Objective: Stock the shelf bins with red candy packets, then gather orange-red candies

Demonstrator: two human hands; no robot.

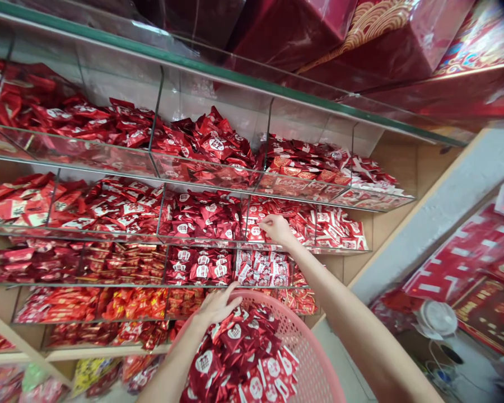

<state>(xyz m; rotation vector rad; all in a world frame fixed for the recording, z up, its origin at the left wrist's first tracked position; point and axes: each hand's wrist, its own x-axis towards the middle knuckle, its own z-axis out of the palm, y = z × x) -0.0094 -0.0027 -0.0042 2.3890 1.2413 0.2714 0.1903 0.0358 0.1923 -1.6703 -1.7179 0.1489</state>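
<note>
My left hand grips the far rim of a pink plastic basket, held near my body and filled with several red and white candy packets. My right hand reaches forward into a glass bin on the second tier of the shelf. Its fingers are curled down among the red and white packets there. Whether they have closed on a packet is hidden by the hand itself.
Tiered glass shelves with dividers hold heaps of red packets across the whole left and middle. Large red wrapped boxes sit on top. A white wall edge runs at the right, with red decorations and a small fan below.
</note>
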